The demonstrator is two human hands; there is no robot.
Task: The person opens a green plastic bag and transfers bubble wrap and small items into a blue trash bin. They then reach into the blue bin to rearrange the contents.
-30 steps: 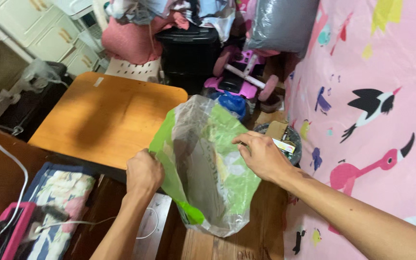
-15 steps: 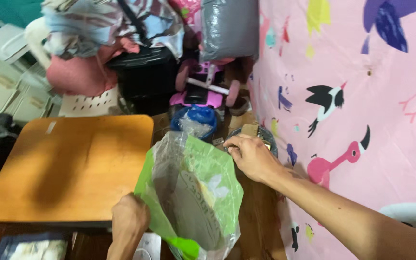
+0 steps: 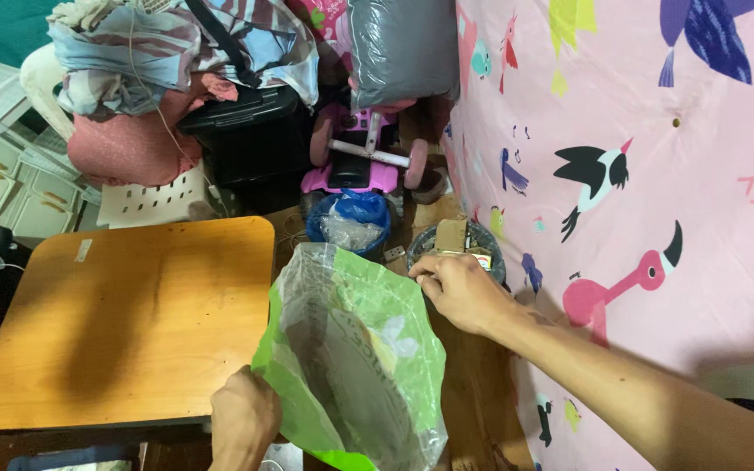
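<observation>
The left hand [image 3: 244, 420] is clenched on the 8 o'clock edge of the green plastic bag [image 3: 355, 366], which hangs open at bottom centre, just beside the wooden table [image 3: 124, 323] at its 9 o'clock. The right hand [image 3: 457, 288] pinches the bag's rim at 2 o'clock, apparently also touching the small bin [image 3: 490, 244] behind it. A blue bucket [image 3: 348, 218] stands at the bag's 12 o'clock.

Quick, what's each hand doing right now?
Left hand: closed on the green plastic bag's left edge.
Right hand: fingers curled beside the bag's rim; grip unclear.
</observation>
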